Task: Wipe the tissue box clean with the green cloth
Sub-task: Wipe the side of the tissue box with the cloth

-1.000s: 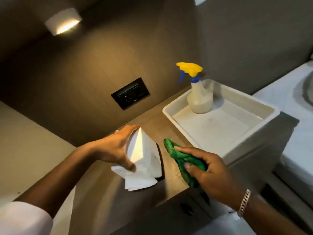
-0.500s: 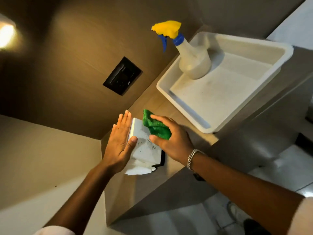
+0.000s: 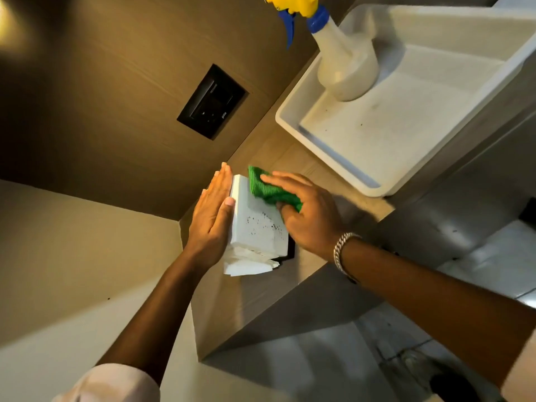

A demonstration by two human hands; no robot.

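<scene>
Tissue box: a white box is seen on the wooden counter, at its near left end; dark specks are scattered over the upward face, and white tissues stick out at the near end.
Left hand: held flat with fingers straight and together, it is pressed against the left side of the box, the thumb laid on the top edge; nothing is gripped.
Right hand: spread over the green cloth, which is pinned under the fingers against the far part of the box top; a silver bracelet is worn at the wrist.
Tray: a white plastic tray is set on the counter, far and to the right of the box, well apart from it.
Spray bottle: stood upright in the far left corner of the tray, with a yellow head and blue trigger.
Wall socket: a black plate is set in the wooden wall, far left of the box.
</scene>
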